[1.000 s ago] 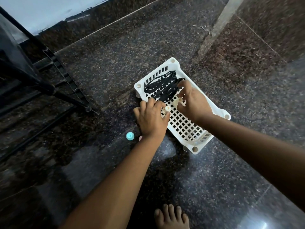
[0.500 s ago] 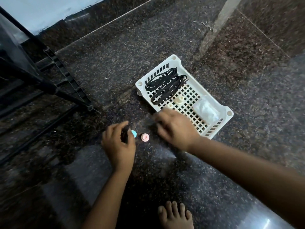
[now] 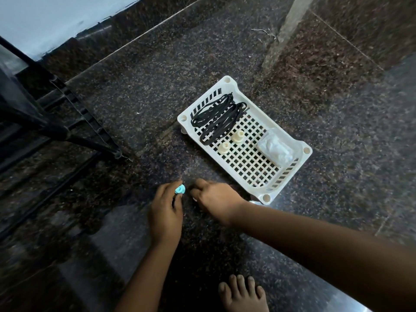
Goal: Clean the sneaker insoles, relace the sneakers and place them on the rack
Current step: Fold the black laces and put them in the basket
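Observation:
Black laces (image 3: 216, 118) lie coiled at the far end of a white slotted basket (image 3: 266, 196) on the dark granite floor. Beside them in the basket are two cream plastic pieces (image 3: 238, 136) and a crumpled white wad (image 3: 275, 149). My left hand (image 3: 166, 210) is just in front of the basket and pinches a small blue plastic piece (image 3: 180, 189) between thumb and fingers. My right hand (image 3: 213, 197) is next to it with its fingers curled down onto the floor over a small pink piece, which is almost entirely hidden. No sneakers or insoles are in view.
The black shoe rack (image 3: 56, 122) stands at the left, one leg ending near the middle of the floor. My bare foot (image 3: 243, 293) is at the bottom edge. A pale strip (image 3: 283, 34) crosses the floor at the top right.
Both hands came out of the basket and moved down to the floor in front of it. The left hand picked up the blue piece, and the right hand closed over the pink one.

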The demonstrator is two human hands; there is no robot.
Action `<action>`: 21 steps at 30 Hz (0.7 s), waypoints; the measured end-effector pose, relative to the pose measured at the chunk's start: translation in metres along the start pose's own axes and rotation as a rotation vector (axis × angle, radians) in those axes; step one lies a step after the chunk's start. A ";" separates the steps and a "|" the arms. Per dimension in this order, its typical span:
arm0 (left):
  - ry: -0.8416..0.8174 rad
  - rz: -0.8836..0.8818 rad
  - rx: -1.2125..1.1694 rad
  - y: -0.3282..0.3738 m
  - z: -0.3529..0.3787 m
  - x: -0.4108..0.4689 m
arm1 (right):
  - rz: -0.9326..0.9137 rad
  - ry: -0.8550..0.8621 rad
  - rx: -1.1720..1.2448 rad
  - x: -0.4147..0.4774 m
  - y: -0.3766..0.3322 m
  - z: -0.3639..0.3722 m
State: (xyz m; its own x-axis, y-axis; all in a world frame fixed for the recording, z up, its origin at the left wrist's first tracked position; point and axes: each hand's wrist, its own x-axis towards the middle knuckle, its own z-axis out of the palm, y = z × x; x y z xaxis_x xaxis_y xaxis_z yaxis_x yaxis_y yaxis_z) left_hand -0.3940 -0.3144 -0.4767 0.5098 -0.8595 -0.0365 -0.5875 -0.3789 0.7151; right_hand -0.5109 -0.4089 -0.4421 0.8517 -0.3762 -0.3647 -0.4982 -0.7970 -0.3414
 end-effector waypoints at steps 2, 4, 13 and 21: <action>0.041 -0.010 -0.023 0.004 -0.002 -0.001 | -0.039 0.108 0.074 -0.008 0.004 -0.007; 0.113 0.000 -0.056 0.016 -0.005 -0.002 | -0.022 0.306 0.202 -0.021 0.010 -0.020; 0.198 0.068 0.003 0.109 0.028 0.004 | 0.477 0.697 0.237 -0.069 0.087 -0.064; 0.125 -0.002 0.217 0.126 0.066 0.021 | 0.401 0.648 0.093 -0.065 0.105 -0.038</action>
State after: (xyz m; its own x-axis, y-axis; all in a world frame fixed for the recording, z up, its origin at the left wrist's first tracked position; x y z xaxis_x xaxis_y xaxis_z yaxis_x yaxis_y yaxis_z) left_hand -0.4993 -0.4028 -0.4333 0.5775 -0.8143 0.0585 -0.7004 -0.4573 0.5480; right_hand -0.6128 -0.4862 -0.4215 0.5133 -0.8529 0.0951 -0.7763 -0.5087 -0.3723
